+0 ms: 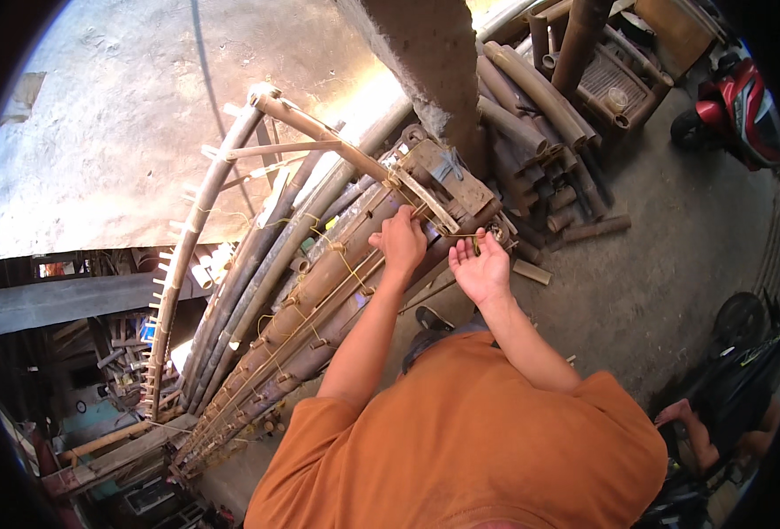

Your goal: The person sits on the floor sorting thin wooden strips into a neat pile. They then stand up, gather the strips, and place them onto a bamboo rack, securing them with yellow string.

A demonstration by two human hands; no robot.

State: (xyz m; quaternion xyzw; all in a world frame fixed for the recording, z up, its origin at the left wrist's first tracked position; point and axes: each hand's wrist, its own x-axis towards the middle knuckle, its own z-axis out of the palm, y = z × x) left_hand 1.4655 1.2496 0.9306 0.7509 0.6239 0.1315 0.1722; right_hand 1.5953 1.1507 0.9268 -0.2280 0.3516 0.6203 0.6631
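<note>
Two hands at bamboo frame [319, 282]; concrete floor [663, 264], cluttered workshop.

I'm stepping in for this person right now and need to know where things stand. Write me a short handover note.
Left hand: fingers closed on the yellow cord at the top of the bamboo frame.
Right hand: open, palm up, beside the frame's wooden end block, cord at its fingertips.
Done: cord already runs along the pegged poles.
Left: the cord at the block looks loose, probably not yet tied off.
</note>
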